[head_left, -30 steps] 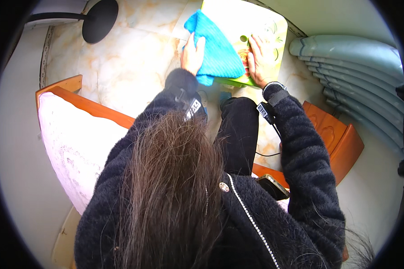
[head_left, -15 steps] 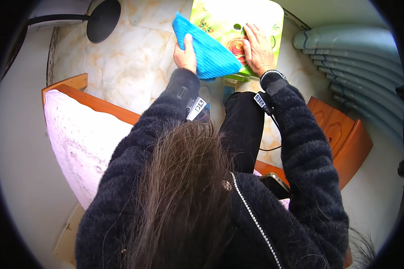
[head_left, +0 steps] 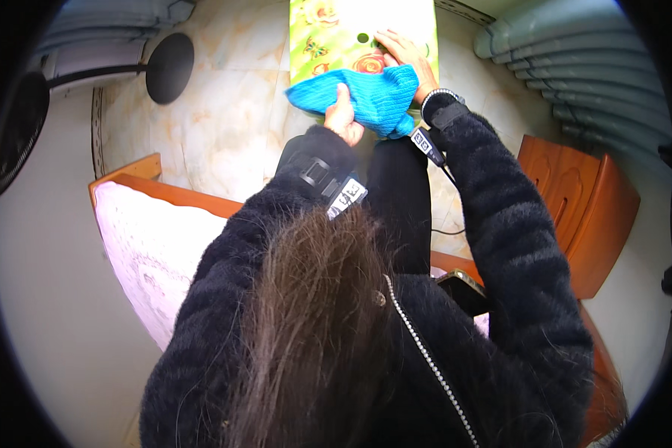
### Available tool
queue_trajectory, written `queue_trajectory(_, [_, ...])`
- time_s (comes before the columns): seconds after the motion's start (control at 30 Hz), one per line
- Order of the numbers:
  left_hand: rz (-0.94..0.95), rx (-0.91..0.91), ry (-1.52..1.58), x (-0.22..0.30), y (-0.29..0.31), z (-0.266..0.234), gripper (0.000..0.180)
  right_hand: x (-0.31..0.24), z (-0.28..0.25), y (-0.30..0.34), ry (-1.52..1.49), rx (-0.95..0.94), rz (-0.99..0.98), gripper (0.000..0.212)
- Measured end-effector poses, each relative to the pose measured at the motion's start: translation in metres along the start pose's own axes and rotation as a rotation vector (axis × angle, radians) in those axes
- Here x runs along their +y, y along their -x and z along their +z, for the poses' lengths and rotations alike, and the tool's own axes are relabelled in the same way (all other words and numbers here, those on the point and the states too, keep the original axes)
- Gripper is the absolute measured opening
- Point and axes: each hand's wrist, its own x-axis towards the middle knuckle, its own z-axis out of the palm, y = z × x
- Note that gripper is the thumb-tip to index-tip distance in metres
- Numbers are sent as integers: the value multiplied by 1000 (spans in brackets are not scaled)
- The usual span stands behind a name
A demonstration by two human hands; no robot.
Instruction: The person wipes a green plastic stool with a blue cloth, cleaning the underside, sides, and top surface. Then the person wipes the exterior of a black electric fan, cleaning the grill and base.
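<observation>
A bright blue ribbed cloth lies bunched along the near edge of a small floral table in yellow-green and white. My left hand grips the cloth from the near side, thumb on top and the other fingers mostly hidden beneath. One end of the cloth points out to the left; the other sags over the table's near right edge by my right wrist. My right hand rests on the tabletop beyond the cloth, fingers stretched out, beside a printed rose and a round hole. The cloth covers part of this hand's inner side.
At left stand a black round base on a pole and a dark mesh disc. A wooden-framed bed with a pale pink sheet is behind my left arm. Wooden furniture and curtains flank the right. A phone lies by my lap.
My left hand has moved right and nearer to me, and the cloth has gone from a flat triangle to a bunched shape reaching my right wrist. The view has shifted somewhat.
</observation>
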Motion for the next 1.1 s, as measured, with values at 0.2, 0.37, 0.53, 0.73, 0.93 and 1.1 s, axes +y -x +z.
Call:
queue_trajectory(0.2, [-162,-145,-51,0,5,10,48,-51,-60,-3,64,192,-118,39])
queue_trajectory(0.37, [-292,-373,26,19,12,-4,39,-93,-40,42,168,-368,-426,61])
queue_trajectory(0.53, [-284,-363,14,38,26,-12,46,-66,-8,52,335,-364,-359,65])
queue_trajectory(0.73, [190,-293,-1139,111,33,-18,42,-27,-47,46,323,-350,-160,60])
queue_trajectory(0.93, [941,-292,-1658,97,10,-43,55,11,-59,41,393,-106,57,58])
queue_trajectory(1.1, [1031,-176,-1801,70,26,-56,89,23,-17,2,206,161,514,68])
